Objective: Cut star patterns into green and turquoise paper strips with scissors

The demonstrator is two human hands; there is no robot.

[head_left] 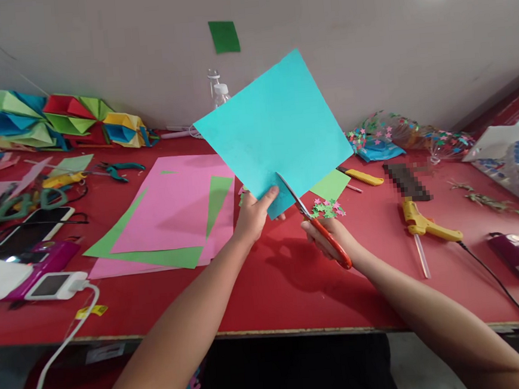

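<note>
My left hand (254, 214) pinches the lower corner of a turquoise paper sheet (276, 127) and holds it up above the red table (275, 283). My right hand (330, 240) grips red-handled scissors (318, 226). Their blades are parted and sit at the sheet's bottom edge, just right of my left thumb. A small heap of cut paper stars (328, 208) lies on the table under the scissors.
Pink and green sheets (171, 213) lie to the left, with phones and a charger (31, 260) beyond them. Folded paper shapes (51, 121) line the back left. A yellow glue gun (423, 223), a yellow cutter (361, 177) and a plastic bottle (220, 93) stand nearby.
</note>
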